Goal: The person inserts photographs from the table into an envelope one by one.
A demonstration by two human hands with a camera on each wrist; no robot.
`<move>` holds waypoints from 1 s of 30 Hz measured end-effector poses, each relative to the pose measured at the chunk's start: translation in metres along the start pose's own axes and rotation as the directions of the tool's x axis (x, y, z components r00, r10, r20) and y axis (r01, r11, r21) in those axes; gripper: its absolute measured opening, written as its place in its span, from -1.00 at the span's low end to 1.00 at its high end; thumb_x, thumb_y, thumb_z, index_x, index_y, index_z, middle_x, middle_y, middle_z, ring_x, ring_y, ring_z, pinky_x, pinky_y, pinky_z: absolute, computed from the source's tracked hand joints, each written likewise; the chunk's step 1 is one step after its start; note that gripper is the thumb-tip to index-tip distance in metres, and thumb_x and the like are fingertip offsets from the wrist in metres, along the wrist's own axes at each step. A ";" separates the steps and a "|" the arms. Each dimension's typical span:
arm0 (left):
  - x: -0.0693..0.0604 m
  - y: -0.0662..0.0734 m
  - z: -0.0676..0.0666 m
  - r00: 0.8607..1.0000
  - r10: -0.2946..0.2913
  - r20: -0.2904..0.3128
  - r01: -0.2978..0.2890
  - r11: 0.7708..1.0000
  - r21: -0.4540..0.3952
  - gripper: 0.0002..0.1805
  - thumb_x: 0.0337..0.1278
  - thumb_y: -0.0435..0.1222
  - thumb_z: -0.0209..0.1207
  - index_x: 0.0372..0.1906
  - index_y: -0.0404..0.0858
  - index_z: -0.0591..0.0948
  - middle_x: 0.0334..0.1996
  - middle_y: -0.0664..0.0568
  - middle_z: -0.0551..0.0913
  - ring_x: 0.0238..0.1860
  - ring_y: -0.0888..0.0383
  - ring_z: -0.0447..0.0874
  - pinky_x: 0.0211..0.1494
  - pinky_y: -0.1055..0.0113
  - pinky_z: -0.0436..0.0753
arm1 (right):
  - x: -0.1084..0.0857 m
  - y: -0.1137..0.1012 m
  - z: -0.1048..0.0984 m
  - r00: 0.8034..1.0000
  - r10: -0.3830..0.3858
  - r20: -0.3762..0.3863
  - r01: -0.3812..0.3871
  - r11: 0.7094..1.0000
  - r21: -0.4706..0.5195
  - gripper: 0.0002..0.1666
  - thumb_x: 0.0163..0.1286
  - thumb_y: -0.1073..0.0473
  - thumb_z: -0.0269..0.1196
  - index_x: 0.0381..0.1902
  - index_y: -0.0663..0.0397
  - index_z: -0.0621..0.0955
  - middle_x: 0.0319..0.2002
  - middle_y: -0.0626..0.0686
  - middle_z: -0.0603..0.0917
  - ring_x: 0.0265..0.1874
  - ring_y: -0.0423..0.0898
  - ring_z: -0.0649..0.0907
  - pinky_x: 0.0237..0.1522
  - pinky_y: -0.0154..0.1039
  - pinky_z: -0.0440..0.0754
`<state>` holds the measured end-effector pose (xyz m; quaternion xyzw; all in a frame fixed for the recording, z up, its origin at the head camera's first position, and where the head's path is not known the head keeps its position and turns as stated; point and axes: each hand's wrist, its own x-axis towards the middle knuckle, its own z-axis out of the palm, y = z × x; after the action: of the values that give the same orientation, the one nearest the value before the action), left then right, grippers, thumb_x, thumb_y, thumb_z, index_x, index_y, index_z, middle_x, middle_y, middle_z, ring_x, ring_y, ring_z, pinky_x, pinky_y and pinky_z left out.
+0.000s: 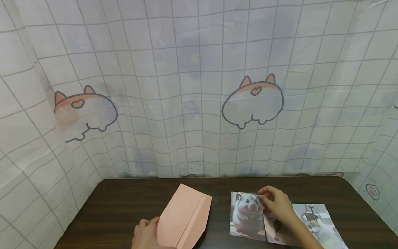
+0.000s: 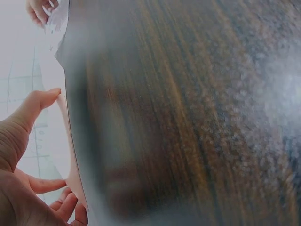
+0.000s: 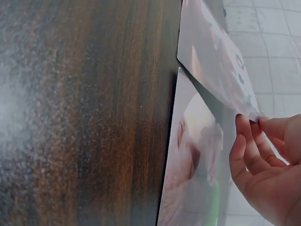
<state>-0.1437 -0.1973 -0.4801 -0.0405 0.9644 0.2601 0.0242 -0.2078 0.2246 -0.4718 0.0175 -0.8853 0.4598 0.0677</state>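
So on my head feed I've got a dark wood table (image 1: pixel 124 204) across the bottom, with a gridded curtain (image 1: pixel 199 62) filling 12 o'clock. Around 7 o'clock the left hand (image 1: pixel 150 235) has a grip on a pink envelope (image 1: pixel 183 212), which sits near 6 o'clock with its far end angled toward 1. Over at 5 o'clock there's a hamster photo (image 1: pixel 247 216), and the right hand (image 1: pixel 278 205) is pinching its 1 o'clock corner. A second photo (image 1: pixel 275 230) is just beside it, mostly hidden under that arm, and a third photo (image 1: pixel 321 224) pokes out at 4.

Left wrist cam: the hand is at 8 o'clock, thumb and fingers spread along the envelope, which I get nearly edge-on. Fingers of the right hand peek in around 10 to 11, and blurry wood grain takes up the rest.

Right wrist cam: the hand's at 4 o'clock, thumb and fingertips nipping the hamster photo's corner, so that sheet tilts up off the table at 1 to 2. The second photo lies near 5 o'clock, pretty washed out by glare.
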 end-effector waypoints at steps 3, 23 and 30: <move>-0.001 0.000 0.000 0.999 0.023 -0.026 -0.023 1.000 0.002 0.22 -0.69 0.23 0.67 0.28 -0.34 0.58 0.02 -0.27 0.47 0.00 -0.19 0.40 0.00 -0.20 0.53 | -0.001 0.000 -0.001 1.000 0.027 0.008 -0.028 0.999 0.043 -0.88 0.45 0.34 0.33 -0.09 0.22 0.70 -0.42 0.00 0.72 -0.58 -0.18 0.66 -0.61 -0.34 0.50; 0.000 0.002 -0.004 0.999 0.006 -0.036 -0.006 1.000 -0.005 0.25 -0.71 0.24 0.64 0.34 -0.28 0.55 0.04 -0.23 0.45 0.02 -0.18 0.35 -0.04 -0.22 0.49 | -0.009 -0.015 -0.006 0.997 0.052 0.064 -0.063 0.982 0.180 -0.82 0.51 0.37 0.26 0.01 0.31 0.63 -0.36 0.08 0.71 -0.48 -0.10 0.73 -0.43 -0.24 0.75; 0.001 0.003 -0.004 0.999 -0.015 -0.033 0.015 1.000 -0.020 0.24 -0.69 0.23 0.66 0.34 -0.27 0.55 0.03 -0.23 0.43 0.02 -0.17 0.34 -0.02 -0.23 0.48 | -0.010 -0.019 -0.007 0.995 0.071 0.076 -0.086 0.973 0.212 -0.81 0.52 0.37 0.24 0.03 0.32 0.62 -0.38 0.08 0.69 -0.46 -0.08 0.74 -0.42 -0.22 0.76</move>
<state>-0.1449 -0.1971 -0.4754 -0.0522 0.9617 0.2688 0.0099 -0.1958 0.2187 -0.4538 0.0053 -0.8321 0.5544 0.0171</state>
